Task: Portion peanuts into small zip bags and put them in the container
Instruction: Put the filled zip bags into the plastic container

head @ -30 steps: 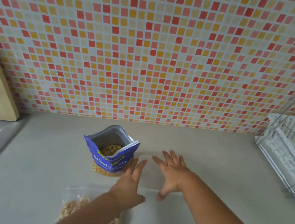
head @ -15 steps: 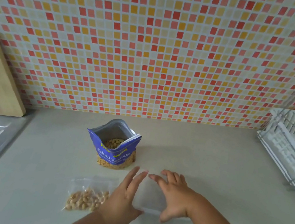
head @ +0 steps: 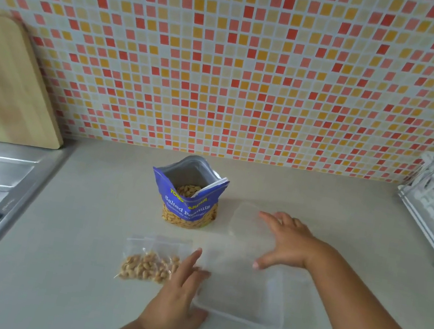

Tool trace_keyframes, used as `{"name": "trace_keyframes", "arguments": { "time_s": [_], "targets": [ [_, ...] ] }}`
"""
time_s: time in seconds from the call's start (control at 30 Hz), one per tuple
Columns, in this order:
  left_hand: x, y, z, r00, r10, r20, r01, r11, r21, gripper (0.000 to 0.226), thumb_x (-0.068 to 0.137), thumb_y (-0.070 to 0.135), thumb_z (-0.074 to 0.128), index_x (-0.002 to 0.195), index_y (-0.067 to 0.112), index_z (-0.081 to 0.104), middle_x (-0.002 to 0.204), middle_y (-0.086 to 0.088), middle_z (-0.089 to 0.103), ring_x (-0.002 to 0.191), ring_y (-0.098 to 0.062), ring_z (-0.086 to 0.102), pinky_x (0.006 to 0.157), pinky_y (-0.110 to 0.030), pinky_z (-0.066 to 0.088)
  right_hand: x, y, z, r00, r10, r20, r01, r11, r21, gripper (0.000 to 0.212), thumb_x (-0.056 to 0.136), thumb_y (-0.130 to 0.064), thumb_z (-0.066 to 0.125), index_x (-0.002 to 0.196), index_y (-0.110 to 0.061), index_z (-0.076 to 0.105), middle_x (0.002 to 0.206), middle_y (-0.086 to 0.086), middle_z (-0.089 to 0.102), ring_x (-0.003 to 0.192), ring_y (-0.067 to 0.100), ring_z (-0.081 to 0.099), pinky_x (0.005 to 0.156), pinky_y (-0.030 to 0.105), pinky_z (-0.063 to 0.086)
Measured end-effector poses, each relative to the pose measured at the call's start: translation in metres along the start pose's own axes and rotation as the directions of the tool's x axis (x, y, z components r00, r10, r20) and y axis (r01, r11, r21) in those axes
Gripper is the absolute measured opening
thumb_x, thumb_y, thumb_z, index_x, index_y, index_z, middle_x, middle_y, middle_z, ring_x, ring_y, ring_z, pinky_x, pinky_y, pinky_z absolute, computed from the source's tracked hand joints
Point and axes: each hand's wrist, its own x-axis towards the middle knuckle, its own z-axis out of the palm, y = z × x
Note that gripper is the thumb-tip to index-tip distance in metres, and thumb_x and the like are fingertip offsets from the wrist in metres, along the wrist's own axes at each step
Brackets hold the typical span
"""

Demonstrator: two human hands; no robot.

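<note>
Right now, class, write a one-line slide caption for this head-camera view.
Left hand touches a clear container, right hand its lid; a filled zip bag and open peanut pouch nearby.

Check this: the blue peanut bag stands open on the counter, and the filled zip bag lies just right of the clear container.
Wrong on one point: the head view shows the filled zip bag lying just left of the clear container, not right. The blue peanut bag does stand open on the counter.
</note>
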Motion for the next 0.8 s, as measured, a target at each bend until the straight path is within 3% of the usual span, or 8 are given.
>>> {"name": "trace_keyframes", "arguments": {
  "time_s": [0.1,0.23,0.33,0.5,0.63,0.7,0.8],
  "targets": [
    [-0.005,0.001,0.006,0.997,0.063,-0.053,-0.063,0.998,0.001,0.039,0.068,0.033,0.065,0.103,0.020,0.052,0.139,-0.014,0.043,0.119,-0.012,0.046,0.107,-0.007,0.024,0.027,0.005,0.002,0.993,0.105,-0.054,-0.098,0.989,0.109,0.115,0.058,-0.067,0.072,0.148,-0.038,0.007,0.157,0.009,0.010,0.143,0.032,0.013,0.117,0.047,0.015],
    [-0.011,0.002,0.016,0.996,0.075,-0.049,-0.079,0.995,-0.067,0.039,0.064,0.039,0.074,0.092,0.022,0.052,0.134,-0.003,0.039,0.108,-0.016,0.061,0.083,-0.020,0.052,0.054,0.001,0.025,0.986,0.162,-0.051,-0.160,0.986,0.038,0.118,0.055,-0.074,0.068,0.148,-0.038,0.005,0.158,0.010,0.007,0.144,0.032,0.011,0.117,0.053,0.009],
    [-0.013,0.003,0.024,0.996,0.087,-0.031,-0.089,0.993,-0.075,0.043,0.062,0.040,0.079,0.088,0.020,0.052,0.132,-0.005,0.040,0.099,-0.015,0.066,0.083,-0.016,0.050,0.065,-0.002,0.040,0.985,0.171,-0.023,-0.171,0.985,-0.020,0.120,0.053,-0.073,0.068,0.149,-0.038,0.006,0.158,0.010,0.004,0.145,0.031,0.009,0.116,0.056,0.006],
    [-0.012,0.002,0.027,0.996,0.074,-0.045,-0.076,0.996,-0.050,0.042,0.060,0.038,0.079,0.085,0.019,0.051,0.131,-0.005,0.040,0.098,-0.018,0.067,0.076,-0.022,0.055,0.069,-0.002,0.055,0.991,0.129,-0.022,-0.130,0.990,-0.061,0.120,0.050,-0.071,0.070,0.148,-0.039,0.008,0.158,0.009,0.004,0.145,0.031,0.007,0.116,0.057,0.005],
    [-0.014,0.002,0.027,0.996,0.059,-0.060,-0.060,0.998,-0.017,0.048,0.060,0.043,0.076,0.093,0.022,0.050,0.134,-0.003,0.036,0.095,-0.019,0.066,0.070,-0.024,0.056,0.071,-0.001,0.054,0.993,0.116,-0.008,-0.116,0.992,-0.054,0.121,0.051,-0.072,0.070,0.148,-0.039,0.006,0.159,0.011,-0.001,0.146,0.031,0.003,0.116,0.056,0.003],
    [-0.016,0.004,0.024,0.999,0.032,-0.036,-0.031,0.999,0.006,0.055,0.059,0.054,0.073,0.100,0.026,0.050,0.138,-0.001,0.034,0.100,-0.015,0.062,0.073,-0.024,0.055,0.069,-0.007,0.051,0.993,0.108,-0.041,-0.109,0.994,-0.030,0.111,0.056,-0.066,0.070,0.147,-0.037,0.014,0.158,0.010,0.006,0.145,0.030,0.008,0.115,0.052,0.009],
    [-0.020,0.006,0.008,0.997,0.041,-0.058,-0.042,0.999,-0.008,0.055,0.066,0.064,0.067,0.105,0.026,0.054,0.137,-0.003,0.041,0.118,-0.009,0.050,0.093,-0.019,0.045,0.061,-0.028,0.043,0.960,0.010,-0.281,-0.010,1.000,0.001,0.052,0.073,-0.037,0.063,0.123,-0.031,0.052,0.135,0.000,0.047,0.126,0.025,0.039,0.101,0.034,0.033]
  ]
}}
